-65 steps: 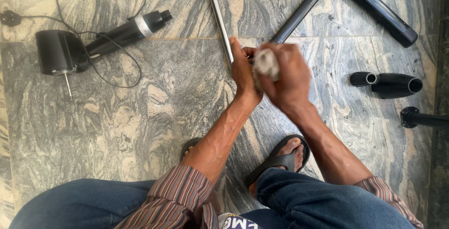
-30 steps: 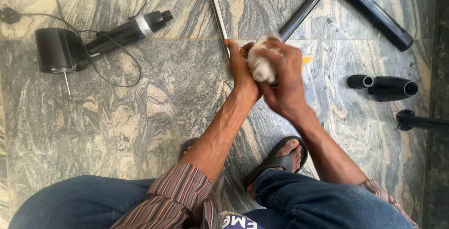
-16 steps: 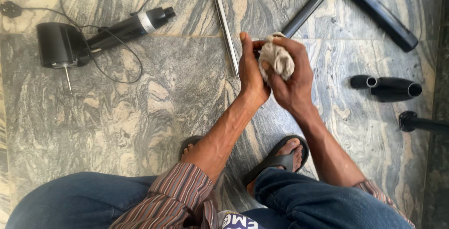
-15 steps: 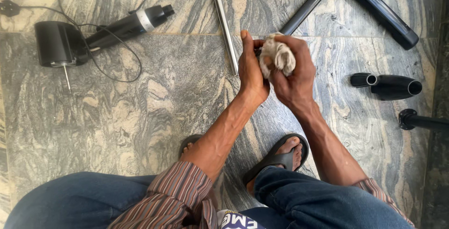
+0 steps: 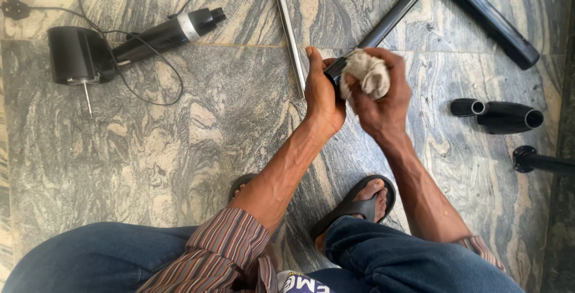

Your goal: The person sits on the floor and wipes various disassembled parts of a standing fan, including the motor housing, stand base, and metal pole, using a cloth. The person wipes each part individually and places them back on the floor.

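Observation:
My left hand point(image 5: 322, 96) grips the near end of a long dark metal bar point(image 5: 395, 17) that slants up and away to the upper right. My right hand point(image 5: 383, 104) holds a crumpled grey-white cloth point(image 5: 366, 73) and presses it against that same end of the bar. The two hands touch each other around the bar's tip, which is mostly hidden by fingers and cloth.
A thin silver rod point(image 5: 287, 29) lies just left of my hands. A black power tool point(image 5: 120, 41) with a cord sits at upper left. A second dark bar point(image 5: 488, 14) joins the first at the top. Black tube pieces point(image 5: 500, 115) lie at right. My sandalled foot point(image 5: 359, 203) is below.
The cloth in my right hand has shifted along the bar's end, from covering the tip to bunched on top of it. My left hand keeps its grip; the view has drifted slightly.

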